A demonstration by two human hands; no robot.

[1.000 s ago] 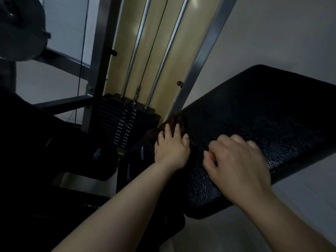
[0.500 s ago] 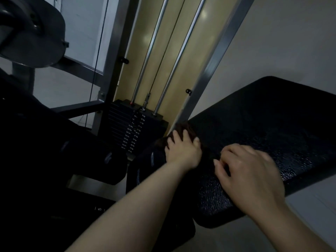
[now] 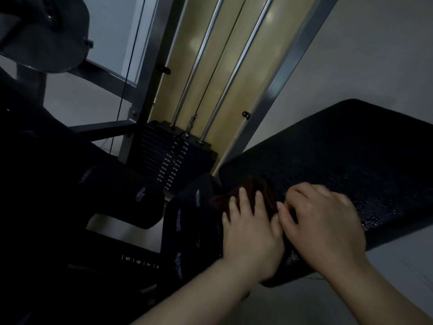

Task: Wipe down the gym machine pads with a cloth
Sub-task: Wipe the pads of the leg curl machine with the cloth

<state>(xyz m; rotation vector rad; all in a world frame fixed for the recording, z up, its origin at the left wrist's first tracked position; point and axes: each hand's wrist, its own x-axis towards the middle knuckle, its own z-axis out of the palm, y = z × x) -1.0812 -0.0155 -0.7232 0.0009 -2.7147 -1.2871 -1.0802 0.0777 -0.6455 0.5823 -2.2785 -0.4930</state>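
A: Dim light. The dark reddish-brown crumpled cloth (image 3: 251, 195) is mostly hidden under the hands, at lower centre on the near-left corner of the wide black pebble-textured machine pad (image 3: 339, 165). Its edges merge into shadow.

B: Left hand (image 3: 249, 233)?

A: Palm down, fingers straight and slightly spread, pressing flat on the cloth.

B: Right hand (image 3: 321, 226)?

A: Just beside it, knuckles up, fingers curled at the cloth's edge. Cannot tell whether it pinches the cloth.

B: Rest?

A: Black weight stack (image 3: 168, 160) with small, hard-to-read labels at centre, two chrome guide rods (image 3: 225, 90) above. Left side too dark to read.
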